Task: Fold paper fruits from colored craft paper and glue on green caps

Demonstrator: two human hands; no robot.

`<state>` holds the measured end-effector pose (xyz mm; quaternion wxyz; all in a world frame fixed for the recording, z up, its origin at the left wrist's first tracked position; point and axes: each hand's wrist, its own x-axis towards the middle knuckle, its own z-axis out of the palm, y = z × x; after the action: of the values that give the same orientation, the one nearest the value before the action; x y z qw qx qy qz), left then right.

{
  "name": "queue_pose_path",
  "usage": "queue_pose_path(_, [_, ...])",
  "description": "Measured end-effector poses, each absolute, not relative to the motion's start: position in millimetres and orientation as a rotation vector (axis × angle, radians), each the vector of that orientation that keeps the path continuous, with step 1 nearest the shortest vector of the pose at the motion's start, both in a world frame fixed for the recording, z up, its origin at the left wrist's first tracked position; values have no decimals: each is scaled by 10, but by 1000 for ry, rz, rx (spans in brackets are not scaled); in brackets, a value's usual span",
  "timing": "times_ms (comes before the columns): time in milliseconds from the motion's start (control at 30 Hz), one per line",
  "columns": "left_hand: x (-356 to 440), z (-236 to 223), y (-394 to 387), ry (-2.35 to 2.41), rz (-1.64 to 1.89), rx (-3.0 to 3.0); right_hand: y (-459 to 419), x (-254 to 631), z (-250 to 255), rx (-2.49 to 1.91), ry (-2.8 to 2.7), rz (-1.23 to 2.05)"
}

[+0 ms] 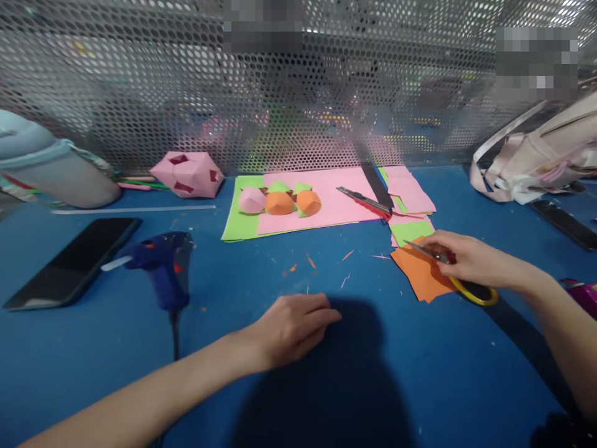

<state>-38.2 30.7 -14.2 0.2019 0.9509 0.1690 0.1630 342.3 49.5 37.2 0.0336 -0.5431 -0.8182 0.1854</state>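
Note:
My right hand (459, 255) is closed around the middle of a pair of scissors (487, 298) with a yellow-rimmed handle, the blades pointing left. Beneath it lie orange paper pieces (422, 280), overlapping the lower edge of green and pink sheets (413, 235). My left hand (296, 326) rests on the blue table with its fingers curled together; nothing shows in it. Small orange and pink paper scraps (311, 261) are scattered beyond that hand. Farther back, several little folded paper shapes (280, 203) in pink, orange and green sit on pink and green sheets (242, 227).
A craft knife (364, 200) lies on the pink sheets. To the left are a blue glue gun (165, 267) with its cord, a phone (74, 261), a pink paper polyhedron (189, 174) and a pale tumbler (56, 165). A beige bag (545, 149) stands right, before a perforated metal screen (298, 118).

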Motion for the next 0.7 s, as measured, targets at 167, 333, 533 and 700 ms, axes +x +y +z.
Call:
queue_pose_path(167, [-371,-132,308,467,459,2624,549,3416,555,-1736,-2590,887])
queue_pose_path(333, [-353,-85,302,472,463,2641,908,3095,488,-1865,-2489,405])
queue_pose_path(533, [-339,-49,303,487,448,2688,1161,2853,136,-2086,-2313,-96])
queue_pose_path(700, [-338,-49,299,477,453,2693,1152,2799,157,-2181,-2315,-141])
